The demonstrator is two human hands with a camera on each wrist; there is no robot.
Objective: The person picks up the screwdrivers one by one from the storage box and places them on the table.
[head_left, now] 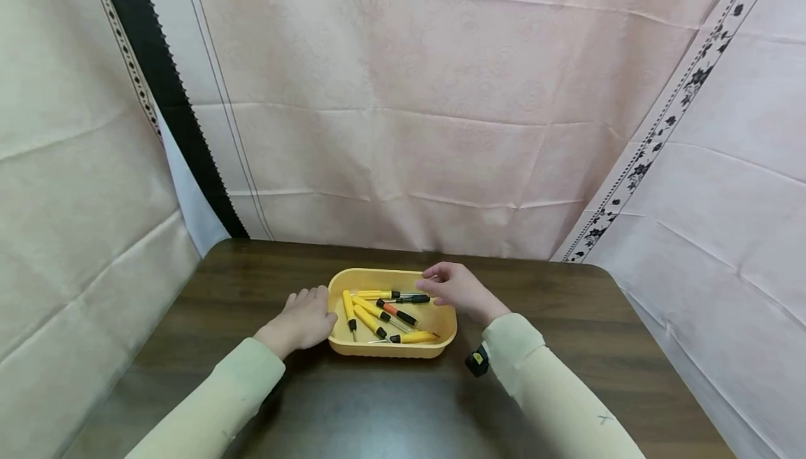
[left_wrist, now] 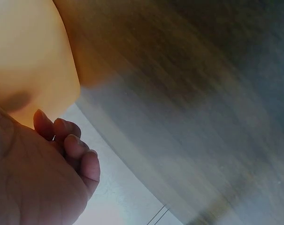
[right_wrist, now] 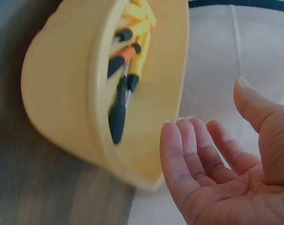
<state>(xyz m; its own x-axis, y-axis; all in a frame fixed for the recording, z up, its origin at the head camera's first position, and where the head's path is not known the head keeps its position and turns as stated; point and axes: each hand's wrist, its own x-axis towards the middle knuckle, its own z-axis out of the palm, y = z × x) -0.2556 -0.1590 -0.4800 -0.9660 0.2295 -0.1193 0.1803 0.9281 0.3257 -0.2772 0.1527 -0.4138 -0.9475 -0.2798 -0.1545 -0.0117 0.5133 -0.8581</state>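
A yellow plastic basin (head_left: 392, 350) stands on the table, holding several screwdrivers. Most have yellow handles with black collars, like the screwdriver (head_left: 412, 337) near its front wall. One screwdriver (head_left: 397, 313) has an orange and black handle, and a black-handled screwdriver (right_wrist: 117, 115) lies close to the right end. My left hand (head_left: 303, 320) is at the basin's left end, its fingers loosely bent beside the outer wall; its thumb is hidden in the left wrist view. Over the basin's right rim hovers my right hand (head_left: 458, 290), with fingers slightly bent, thumb apart and nothing in its grasp.
The dark wooden table (head_left: 378, 410) extends around the basin. Pale cloth (head_left: 403, 109) hangs behind it and at both sides. A small black object with a yellow mark (head_left: 477, 361) sits at the right sleeve cuff.
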